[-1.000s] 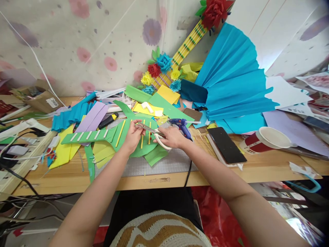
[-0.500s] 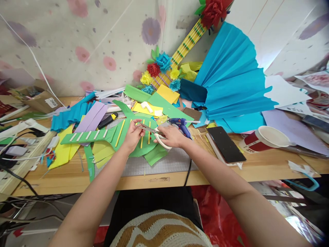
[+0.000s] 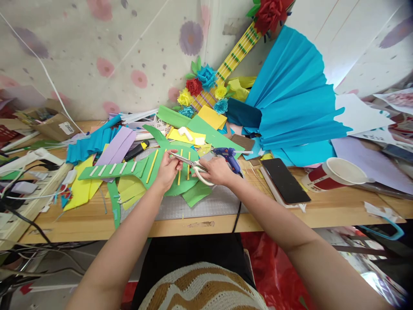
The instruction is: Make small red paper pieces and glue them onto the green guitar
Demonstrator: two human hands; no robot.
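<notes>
My right hand [image 3: 217, 170] grips a pair of scissors [image 3: 202, 177] by the white handle, the metal blades pointing left. At the blade tips, my left hand [image 3: 167, 173] is closed in a pinch; whatever sits between its fingers is too small to make out. Both hands hover over a green guitar-shaped paper cutout [image 3: 143, 167]. Yellow strips [image 3: 152, 167] lie across its body, and short white strips [image 3: 112, 168] cross its neck. A blue glue gun [image 3: 228, 157] rests just beyond my right hand.
A grey cutting mat [image 3: 193, 210] lies beneath the cutout. To the right are a phone [image 3: 285, 181] and a paper cup [image 3: 334, 174]. Blue pleated paper [image 3: 297, 94] and a flower-decorated yellow guitar [image 3: 237, 51] stand behind. A yellow-black utility knife [image 3: 137, 150] and cables [image 3: 24, 224] are left.
The view has shifted slightly, so everything appears a little to the right. Both hands keep nearly the same pose, and the scissor blades look slightly closer together.
</notes>
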